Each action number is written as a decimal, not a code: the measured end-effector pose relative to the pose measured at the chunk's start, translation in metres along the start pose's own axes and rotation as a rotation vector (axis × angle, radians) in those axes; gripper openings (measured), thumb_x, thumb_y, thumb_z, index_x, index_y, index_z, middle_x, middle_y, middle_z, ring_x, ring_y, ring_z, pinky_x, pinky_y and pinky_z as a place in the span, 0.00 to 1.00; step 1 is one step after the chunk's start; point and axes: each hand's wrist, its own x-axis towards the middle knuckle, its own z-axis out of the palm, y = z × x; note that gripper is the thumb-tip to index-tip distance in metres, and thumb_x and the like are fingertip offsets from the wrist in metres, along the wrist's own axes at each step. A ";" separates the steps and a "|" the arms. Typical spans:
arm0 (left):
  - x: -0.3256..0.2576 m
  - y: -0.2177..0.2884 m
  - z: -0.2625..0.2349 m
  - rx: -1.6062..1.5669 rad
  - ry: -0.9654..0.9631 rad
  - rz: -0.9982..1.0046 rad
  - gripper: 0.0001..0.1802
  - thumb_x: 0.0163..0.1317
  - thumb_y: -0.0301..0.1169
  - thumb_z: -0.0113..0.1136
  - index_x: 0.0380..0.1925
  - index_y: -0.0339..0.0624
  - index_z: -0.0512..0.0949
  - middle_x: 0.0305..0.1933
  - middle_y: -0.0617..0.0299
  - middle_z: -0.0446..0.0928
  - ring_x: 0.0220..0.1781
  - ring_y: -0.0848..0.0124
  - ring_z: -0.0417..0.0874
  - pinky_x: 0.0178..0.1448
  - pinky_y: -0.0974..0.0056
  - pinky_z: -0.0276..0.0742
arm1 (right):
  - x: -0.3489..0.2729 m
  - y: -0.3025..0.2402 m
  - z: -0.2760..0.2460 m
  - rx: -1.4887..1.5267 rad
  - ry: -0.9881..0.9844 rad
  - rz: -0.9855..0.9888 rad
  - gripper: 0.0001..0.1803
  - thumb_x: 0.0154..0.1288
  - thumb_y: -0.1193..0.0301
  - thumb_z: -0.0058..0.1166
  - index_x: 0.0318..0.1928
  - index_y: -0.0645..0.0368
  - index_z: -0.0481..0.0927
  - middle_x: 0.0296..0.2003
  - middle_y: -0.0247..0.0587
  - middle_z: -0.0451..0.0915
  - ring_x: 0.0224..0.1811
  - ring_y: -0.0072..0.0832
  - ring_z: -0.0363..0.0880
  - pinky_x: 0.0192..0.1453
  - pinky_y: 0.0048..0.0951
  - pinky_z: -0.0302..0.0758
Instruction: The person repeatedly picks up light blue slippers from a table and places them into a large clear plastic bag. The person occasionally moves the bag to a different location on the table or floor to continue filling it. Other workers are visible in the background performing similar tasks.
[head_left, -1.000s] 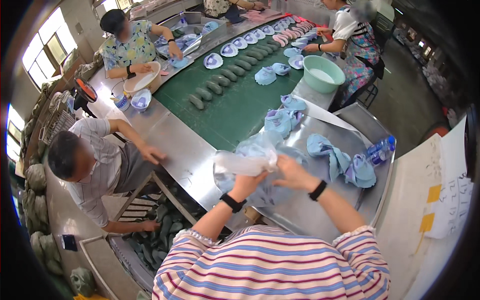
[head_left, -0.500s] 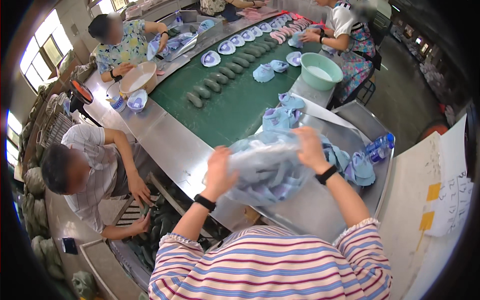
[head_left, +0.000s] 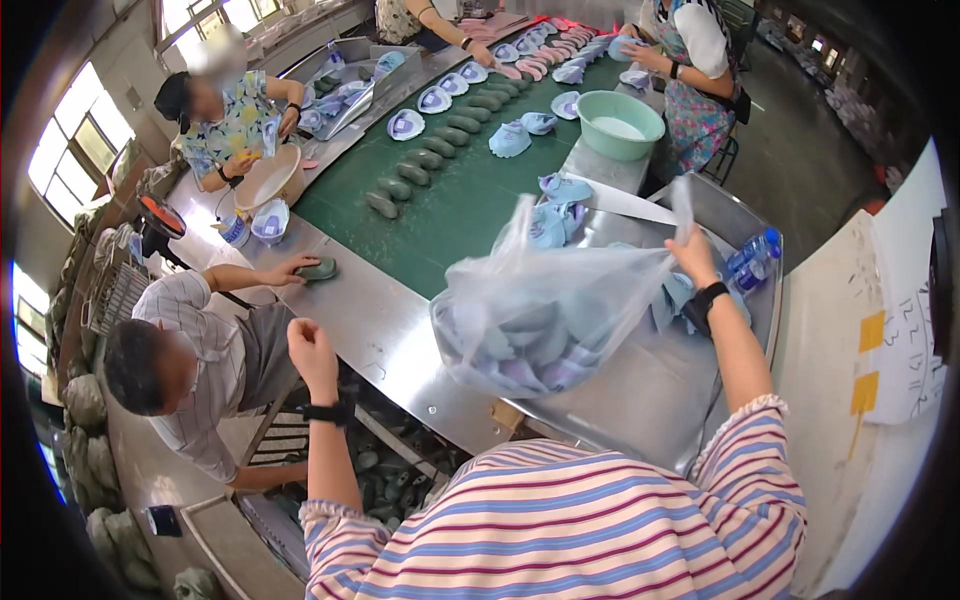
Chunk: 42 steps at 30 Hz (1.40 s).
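A clear plastic bag (head_left: 560, 295), filled with light-blue and purple fabric shoe uppers (head_left: 530, 350), hangs above the metal tray in front of me. My right hand (head_left: 692, 255) grips a gathered corner of it, and a strip of plastic sticks up above the fist. The other top corner stands up loose. My left hand (head_left: 312, 350) is away from the bag, out to the left over the metal table edge. Its fingers are curled closed, and nothing shows in them.
Loose blue uppers (head_left: 560, 215) and blue-capped bottles (head_left: 755, 260) lie around the metal tray (head_left: 620, 385). A green belt (head_left: 340, 205) carries dark shoe lasts (head_left: 412, 174) and uppers. A mint basin (head_left: 620, 125) stands beyond. At left, a co-worker's hand (head_left: 295, 268) touches a last.
My left hand has let go of the bag and swung left. My right hand has moved right and up with it. The co-worker at left has brought a last onto the table edge.
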 end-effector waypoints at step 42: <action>-0.069 -0.010 0.090 0.437 -0.825 0.789 0.24 0.46 0.35 0.61 0.46 0.42 0.72 0.48 0.47 0.72 0.49 0.52 0.74 0.53 0.54 0.69 | -0.076 -0.089 0.049 -0.124 -0.611 -0.620 0.31 0.56 0.62 0.53 0.61 0.50 0.63 0.58 0.47 0.65 0.59 0.40 0.65 0.62 0.37 0.61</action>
